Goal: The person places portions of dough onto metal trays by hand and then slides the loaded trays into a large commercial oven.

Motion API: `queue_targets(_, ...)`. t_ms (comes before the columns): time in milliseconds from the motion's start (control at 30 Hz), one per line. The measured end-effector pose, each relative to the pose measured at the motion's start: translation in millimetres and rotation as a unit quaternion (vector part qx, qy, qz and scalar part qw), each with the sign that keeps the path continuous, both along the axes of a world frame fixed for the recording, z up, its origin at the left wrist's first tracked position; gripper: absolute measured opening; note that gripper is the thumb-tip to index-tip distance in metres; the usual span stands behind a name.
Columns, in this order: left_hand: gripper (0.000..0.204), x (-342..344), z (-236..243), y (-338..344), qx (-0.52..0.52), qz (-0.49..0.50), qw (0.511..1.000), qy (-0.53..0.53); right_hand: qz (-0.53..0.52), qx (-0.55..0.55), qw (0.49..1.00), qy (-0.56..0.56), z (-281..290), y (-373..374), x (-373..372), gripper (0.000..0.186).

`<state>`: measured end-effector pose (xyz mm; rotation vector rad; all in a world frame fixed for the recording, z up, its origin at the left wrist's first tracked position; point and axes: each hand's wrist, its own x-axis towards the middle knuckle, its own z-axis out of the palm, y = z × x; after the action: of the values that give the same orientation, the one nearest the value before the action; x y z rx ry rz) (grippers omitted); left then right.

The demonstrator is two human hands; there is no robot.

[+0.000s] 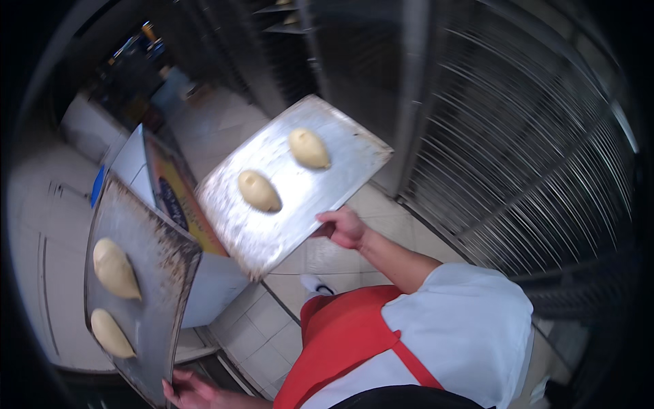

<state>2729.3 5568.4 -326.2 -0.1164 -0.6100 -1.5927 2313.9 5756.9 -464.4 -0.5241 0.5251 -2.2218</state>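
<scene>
My right hand (344,227) grips the near edge of a metal baking tray (300,204), thumb on top and the other fingers underneath. Two pale, oval dough pieces with pointed ends lie apart on it, one dough piece (309,148) farther off and another dough piece (259,191) to its left. At the lower left my left hand (189,390) pinches the near end of a second baking tray (155,300), which looks steeply tilted. This one also bears two dough pieces, an upper dough piece (116,268) and a lower dough piece (113,333). Both trays have brown, worn rims.
A tall metal rack (504,136) with many close-set rails fills the right side. Behind the left tray stands a white box-shaped unit (216,293) with a colourful printed panel. Another dark rack (289,61) is at the back. Pale floor tiles (259,334) show below.
</scene>
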Motion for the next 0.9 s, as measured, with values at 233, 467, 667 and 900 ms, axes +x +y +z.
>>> queue_targets(233, 0.034, 93, -113, -58, -0.097, -0.147, 0.984, 0.023, -0.119, -0.038, 0.992, 0.007, -48, -23, 51, 0.036)
queue_targets(467, 0.027, 107, -69, -101, -0.074, -0.165, 0.983, -0.020, -0.202, -0.097, 0.969, -0.100, -68, -91, 64, 0.020)
queue_targets(667, 0.031, 100, -75, -122, -0.095, -0.232, 0.968, -0.017, -0.340, -0.161, 0.916, -0.138, -87, -65, 74, 0.021)
queue_targets(900, 0.028, 147, -55, -84, -0.075, -0.347, 0.933, -0.062, -0.517, -0.084, 0.836, -0.163, -99, 56, 164, 0.039)
